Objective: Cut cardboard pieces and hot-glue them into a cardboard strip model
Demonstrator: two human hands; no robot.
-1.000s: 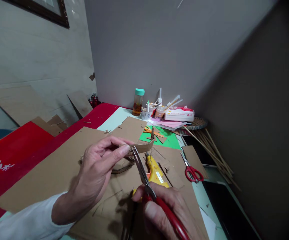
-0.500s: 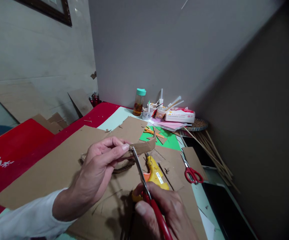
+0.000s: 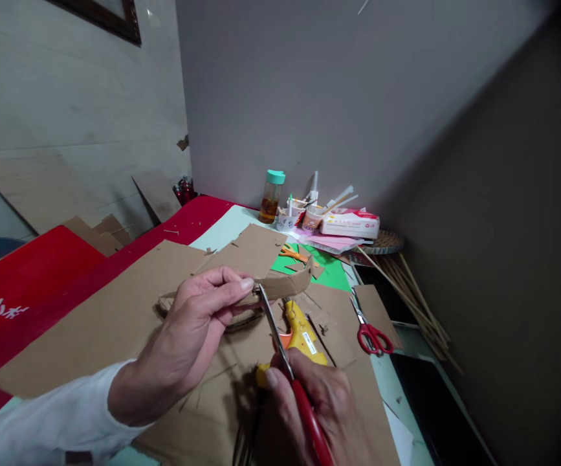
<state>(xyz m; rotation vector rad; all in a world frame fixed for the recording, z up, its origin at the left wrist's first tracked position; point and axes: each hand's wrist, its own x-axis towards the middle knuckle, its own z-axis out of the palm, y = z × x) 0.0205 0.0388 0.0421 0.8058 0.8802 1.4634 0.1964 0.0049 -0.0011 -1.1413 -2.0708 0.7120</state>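
Note:
Between thumb and fingers, my left hand [image 3: 197, 317] pinches a curved cardboard strip [image 3: 285, 285], whose free end bends up to the right. My right hand [image 3: 314, 401] is wrapped round the red handles of a pair of scissors [image 3: 276, 333]. The blade tips touch the strip right beside my left thumb. Part of a looped cardboard piece [image 3: 244, 321] shows behind and below my left fingers; whether it joins the strip I cannot tell. Under the scissors lies a yellow glue gun [image 3: 303, 333] on the cardboard sheet [image 3: 115, 310], its handle partly hidden by my right hand.
A second pair of red-handled scissors [image 3: 374, 338] lies to the right, near a dark flat panel [image 3: 435, 408]. Orange scissors [image 3: 292, 254] rest on green paper [image 3: 333, 272] among scraps. At the back stand a bottle [image 3: 271, 197], paper cups [image 3: 312, 219] and a tissue pack [image 3: 351, 224].
The strip's free end has swung a little to the right. The scissors stay at the same spot by my left thumb, and both hands have barely shifted.

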